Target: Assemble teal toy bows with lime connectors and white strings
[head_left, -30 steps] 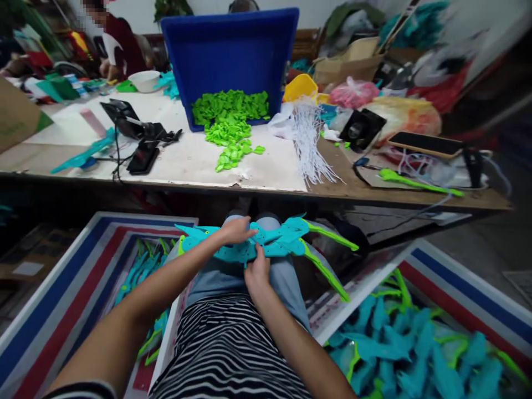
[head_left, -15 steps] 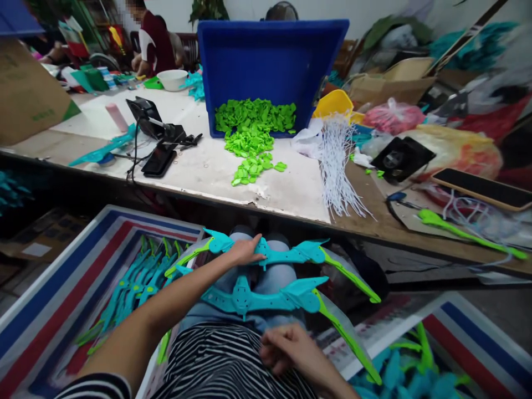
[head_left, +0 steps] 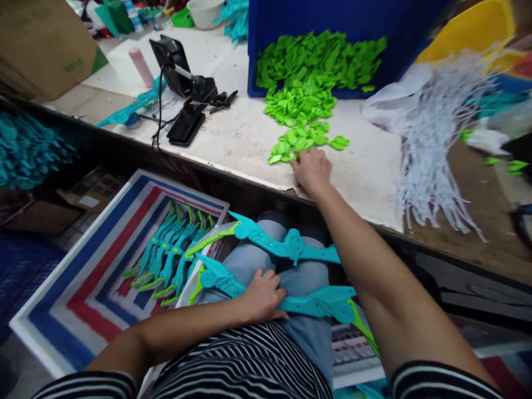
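Note:
Two turquoise toy bows with lime-green limb tips lie across my lap. My left hand (head_left: 264, 296) is closed over the middle of the nearer bow (head_left: 310, 306), hiding its centre. The farther bow (head_left: 286, 244) rests over my knees, its right end behind my right forearm. On the table, my right hand (head_left: 313, 169) reaches to the near edge of a loose pile of small lime-green plastic pieces (head_left: 299, 102). Its fingers are curled together at a green plastic piece, mostly hidden under the hand.
The pile spills from a tipped blue bin (head_left: 254, 66). White ties (head_left: 432, 138) hang over the table edge at right. A phone (head_left: 187, 123) and a black stand (head_left: 174, 69) are at left. A striped-lined crate (head_left: 89, 277) beside my left leg holds several similar bows.
My right hand has moved from near my belly up to the green pieces on the table. My left hand has shifted from the farther bow to the nearer one. The view has tilted down.

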Demonstrator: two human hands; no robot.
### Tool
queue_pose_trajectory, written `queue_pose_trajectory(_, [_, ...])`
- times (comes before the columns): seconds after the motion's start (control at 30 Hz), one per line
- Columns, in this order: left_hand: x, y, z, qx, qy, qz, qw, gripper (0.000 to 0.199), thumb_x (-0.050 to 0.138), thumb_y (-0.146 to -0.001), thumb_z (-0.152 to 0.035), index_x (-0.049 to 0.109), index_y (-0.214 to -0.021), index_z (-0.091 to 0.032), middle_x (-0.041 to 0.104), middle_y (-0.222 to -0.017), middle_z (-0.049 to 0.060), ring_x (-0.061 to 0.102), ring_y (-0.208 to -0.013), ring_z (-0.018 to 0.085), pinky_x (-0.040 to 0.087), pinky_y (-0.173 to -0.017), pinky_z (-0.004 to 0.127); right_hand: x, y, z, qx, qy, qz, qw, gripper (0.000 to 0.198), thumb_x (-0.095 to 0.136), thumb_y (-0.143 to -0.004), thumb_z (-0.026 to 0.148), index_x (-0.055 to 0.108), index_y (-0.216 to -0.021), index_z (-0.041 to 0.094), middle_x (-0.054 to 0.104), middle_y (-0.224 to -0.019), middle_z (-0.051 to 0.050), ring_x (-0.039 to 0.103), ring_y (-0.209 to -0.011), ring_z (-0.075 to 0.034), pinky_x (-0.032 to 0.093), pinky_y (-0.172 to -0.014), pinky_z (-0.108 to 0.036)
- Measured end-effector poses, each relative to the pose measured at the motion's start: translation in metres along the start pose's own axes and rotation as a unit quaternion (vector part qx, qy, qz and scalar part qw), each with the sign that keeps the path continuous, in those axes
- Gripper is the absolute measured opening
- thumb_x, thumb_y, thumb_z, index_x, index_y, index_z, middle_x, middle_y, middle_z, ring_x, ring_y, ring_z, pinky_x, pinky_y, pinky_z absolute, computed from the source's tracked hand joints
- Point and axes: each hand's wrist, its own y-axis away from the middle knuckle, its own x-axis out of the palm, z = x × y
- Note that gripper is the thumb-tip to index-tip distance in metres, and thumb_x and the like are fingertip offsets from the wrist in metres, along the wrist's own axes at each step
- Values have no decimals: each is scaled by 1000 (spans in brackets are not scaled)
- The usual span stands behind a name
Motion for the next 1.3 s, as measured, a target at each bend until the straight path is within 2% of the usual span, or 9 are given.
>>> queue_pose_trajectory(0.17, [-2,-16,-7,18,46,39,998,50,57,-80,-59,63,-104,-16,59,-104,12,49,-105,29,43,-82,43,-14,29,-13,58,-63,-3,996,44,36,-90,27,68,-102,-1,69,-100,-21,64,-97,-27,46,-81,-40])
queue_pose_trajectory(0.3, [-12,4,-1,-1,125,-62,990,45,53,-84,-55,60,-115,-22,53,-129,14,41,-126,30,37,-101,46,-14,52,-56,128,-108,-30,985,52,38,-83,40,74,-77,4,70,-65,-15,69,-76,-27,48,-64,-39])
queue_pose_trajectory(0.4, [-21,51,24,-163,174,-226,945,36,46,-89,-49,60,-109,-22,57,-122,14,48,-119,26,37,-104,42,-16,66,-81,102,-93,-93,986,40,54,-75,47,69,-56,15,69,-61,-12,68,-89,-32,47,-71,-46])
queue_pose_trajectory(0.5, [-20,103,59,-377,206,-331,840,46,51,-82,-56,58,-105,-16,61,-110,15,53,-110,28,39,-99,47,-17,100,-65,26,-129,-125,983,39,52,-81,49,68,-62,19,70,-68,-8,67,-94,-28,46,-84,-48])
queue_pose_trajectory(0.57, [-12,125,79,-449,315,-260,795,56,55,-76,-62,58,-105,-14,64,-104,13,57,-102,28,44,-92,45,-6,136,-29,-54,-215,-49,974,32,50,-87,43,70,-74,23,69,-71,-5,68,-85,-23,50,-86,-46])
queue_pose_trajectory(0.67, [-4,138,92,-412,494,-102,759,65,61,-68,-64,60,-107,-12,67,-95,10,62,-88,24,49,-79,37,30,192,41,-154,-357,173,905,22,65,-79,35,70,-94,20,71,-92,-7,66,-87,-23,52,-85,-42])
queue_pose_trajectory(0.83, [-35,149,101,-312,444,1,840,63,66,-68,-54,55,-115,-13,65,-84,1,57,-71,16,47,-66,27,89,240,112,-35,-366,329,870,32,61,-83,45,71,-93,17,70,-87,-8,65,-84,-23,49,-77,-34])
queue_pose_trajectory(1.03, [-64,166,115,-250,274,65,926,38,58,-73,-48,58,-95,-18,63,-73,-2,53,-64,15,44,-61,26,88,258,121,-72,-381,205,899,32,62,-84,46,70,-98,18,69,-89,-6,63,-86,-20,47,-78,-28])
queue_pose_trajectory(1.3, [-55,153,125,-197,247,87,945,30,59,-70,-50,59,-76,-21,64,-67,-2,55,-59,17,47,-60,27,86,267,105,-207,-331,171,905,45,57,-87,46,56,-121,16,67,-108,-9,59,-100,-19,45,-90,-30])
